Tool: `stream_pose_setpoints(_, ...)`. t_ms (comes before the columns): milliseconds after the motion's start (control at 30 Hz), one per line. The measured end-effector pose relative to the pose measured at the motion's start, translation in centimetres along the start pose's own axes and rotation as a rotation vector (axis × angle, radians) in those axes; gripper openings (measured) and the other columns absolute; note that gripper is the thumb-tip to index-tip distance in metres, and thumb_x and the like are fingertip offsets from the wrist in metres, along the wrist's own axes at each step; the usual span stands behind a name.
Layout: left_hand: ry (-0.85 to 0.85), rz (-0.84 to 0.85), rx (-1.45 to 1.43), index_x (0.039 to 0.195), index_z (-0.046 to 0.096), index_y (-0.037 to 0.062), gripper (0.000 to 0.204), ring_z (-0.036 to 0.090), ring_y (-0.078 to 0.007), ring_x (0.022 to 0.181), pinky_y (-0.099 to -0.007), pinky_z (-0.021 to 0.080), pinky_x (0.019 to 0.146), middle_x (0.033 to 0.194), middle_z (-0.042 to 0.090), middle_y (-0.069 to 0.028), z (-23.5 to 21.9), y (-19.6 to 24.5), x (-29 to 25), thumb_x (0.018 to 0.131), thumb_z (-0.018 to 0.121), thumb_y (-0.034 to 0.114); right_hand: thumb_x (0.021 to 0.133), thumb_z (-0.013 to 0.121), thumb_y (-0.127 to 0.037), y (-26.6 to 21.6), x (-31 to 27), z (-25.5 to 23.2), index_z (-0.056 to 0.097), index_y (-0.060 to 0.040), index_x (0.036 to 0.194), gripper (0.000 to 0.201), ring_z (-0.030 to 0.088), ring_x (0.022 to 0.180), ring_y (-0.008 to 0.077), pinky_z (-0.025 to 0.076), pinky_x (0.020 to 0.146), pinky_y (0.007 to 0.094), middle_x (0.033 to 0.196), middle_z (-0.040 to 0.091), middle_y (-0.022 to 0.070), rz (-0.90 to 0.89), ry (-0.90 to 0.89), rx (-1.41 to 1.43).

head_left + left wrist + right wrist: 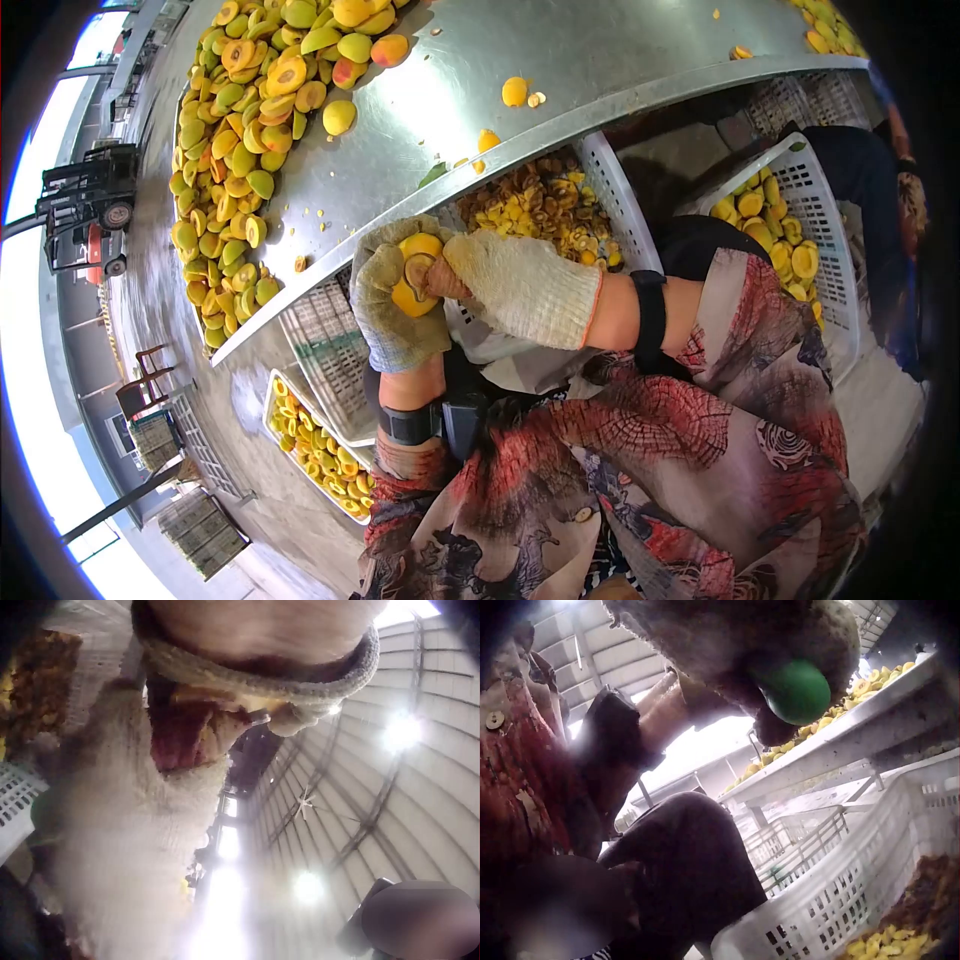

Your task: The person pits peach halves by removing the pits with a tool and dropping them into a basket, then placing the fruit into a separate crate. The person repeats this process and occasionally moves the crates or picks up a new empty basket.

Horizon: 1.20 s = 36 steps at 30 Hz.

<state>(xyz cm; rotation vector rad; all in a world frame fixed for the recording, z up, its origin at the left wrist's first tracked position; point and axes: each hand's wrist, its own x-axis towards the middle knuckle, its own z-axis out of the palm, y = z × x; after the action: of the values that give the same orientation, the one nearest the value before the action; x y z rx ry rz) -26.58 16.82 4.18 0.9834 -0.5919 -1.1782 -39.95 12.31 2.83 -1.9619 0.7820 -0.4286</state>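
Note:
Both hands wear pale knitted gloves and meet just off the metal table's edge. My left hand cups a yellow peach half, its cut face with the brown pit turned toward my right hand. From the right, my right hand reaches in with a bare thumb pressed by the pit. Its fist grips a small tool with a rounded green handle, seen in the right wrist view. The tool's working end is mostly hidden at the fruit.
Halved peaches are heaped on the metal table, left and back. A white crate of brown and yellow scraps stands below the hands. Peach halves fill crates at right and lower left. A forklift stands far left.

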Motion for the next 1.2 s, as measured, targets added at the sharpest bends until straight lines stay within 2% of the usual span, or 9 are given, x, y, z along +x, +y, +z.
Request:
stream_pose_setpoints(300,0.064,-0.052,0.174,0.096,0.056,-0.0031,0.03,0.059,-0.0247,0.085,-0.0342,0.049,0.079,0.092,0.061,-0.0171,-1.1,0.2,0.4,0.08,0.054,0.021,0.096,0.032,-0.044,1.4,0.4,1.6,0.051,-0.002,0.095,0.045,0.061,0.078,0.0382,0.05,0.062,0.0471,0.081,0.06,0.0216,-0.125,0.032,-0.193)
stream_pose_setpoints(400,0.087,-0.062,0.214,0.096,0.056,-0.0032,0.029,0.059,-0.0243,0.085,-0.0341,0.049,0.079,0.092,0.061,-0.017,-1.6,0.0,0.3,0.079,0.053,0.021,0.096,0.036,-0.039,2.3,0.9,3.2,0.049,-0.0026,0.098,0.038,0.061,0.077,0.0395,0.048,0.062,0.048,0.079,0.06,0.0222,-0.079,-0.033,0.049)
stream_pose_setpoints(567,0.099,-0.068,0.236,0.096,0.057,-0.0032,0.029,0.059,-0.0245,0.085,-0.0346,0.048,0.08,0.092,0.061,-0.0169,-2.0,-0.1,0.3,0.079,0.054,0.02,0.095,0.04,-0.033,3.5,1.0,4.5,0.049,-0.0017,0.099,0.033,0.061,0.079,0.0403,0.049,0.063,0.0479,0.082,0.061,0.0232,-0.242,0.02,-0.115)
stream_pose_setpoints(600,0.081,-0.057,0.209,0.096,0.057,-0.0033,0.029,0.059,-0.025,0.085,-0.0349,0.048,0.08,0.092,0.061,-0.017,-2.0,-0.1,0.4,0.08,0.054,0.021,0.095,0.04,-0.033,2.7,0.9,3.6,0.049,-0.0017,0.099,0.033,0.061,0.079,0.0403,0.049,0.063,0.0479,0.082,0.061,0.0232,-0.242,0.02,-0.115)
stream_pose_setpoints(667,0.062,-0.04,0.18,0.096,0.057,-0.0033,0.03,0.059,-0.0256,0.086,-0.0352,0.048,0.08,0.092,0.061,-0.0172,-1.8,0.1,0.6,0.08,0.055,0.021,0.092,0.044,-0.028,0.1,0.8,0.9,0.048,-0.0012,0.1,0.028,0.061,0.077,0.0399,0.05,0.063,0.047,0.085,0.06,0.022,0.028,-0.097,-0.039)
stream_pose_setpoints(800,0.062,-0.058,0.027,0.098,0.057,-0.0034,0.034,0.059,-0.0288,0.088,-0.0386,0.049,0.082,0.096,0.061,-0.0191,-1.4,0.0,0.9,0.08,0.058,0.026,0.09,0.046,-0.026,1.4,1.1,1.8,0.048,-0.0018,0.101,0.026,0.061,0.077,0.0383,0.051,0.063,0.0457,0.088,0.059,0.0198,-0.097,0.052,-0.062)
stream_pose_setpoints(900,0.019,-0.045,-0.041,0.099,0.057,-0.0025,0.033,0.059,-0.0287,0.088,-0.0397,0.049,0.082,0.096,0.06,-0.0181,-2.0,-0.6,1.0,0.081,0.059,0.025,0.09,0.046,-0.026,1.6,0.9,2.3,0.048,-0.0027,0.1,0.025,0.061,0.078,0.0373,0.051,0.065,0.0452,0.089,0.058,0.019,-0.006,0.029,-0.089)
stream_pose_setpoints(1067,0.061,-0.03,-0.092,0.099,0.056,-0.0021,0.033,0.059,-0.029,0.089,-0.0395,0.049,0.082,0.097,0.06,-0.0181,-1.4,-0.9,0.7,0.082,0.058,0.027,0.09,0.047,-0.025,2.2,1.2,2.9,0.047,-0.002,0.099,0.025,0.061,0.08,0.0382,0.051,0.065,0.0464,0.09,0.058,0.0215,-0.095,0.133,0.135)
stream_pose_setpoints(1200,0.037,-0.02,-0.021,0.1,0.056,-0.0022,0.034,0.059,-0.0286,0.089,-0.039,0.048,0.082,0.097,0.06,-0.0182,-1.0,-0.9,0.3,0.083,0.057,0.027,0.088,0.051,-0.024,2.1,0.7,2.6,0.046,-0.0018,0.102,0.026,0.061,0.081,0.0381,0.05,0.064,0.0468,0.09,0.058,0.0209,-0.03,0.051,0.021)
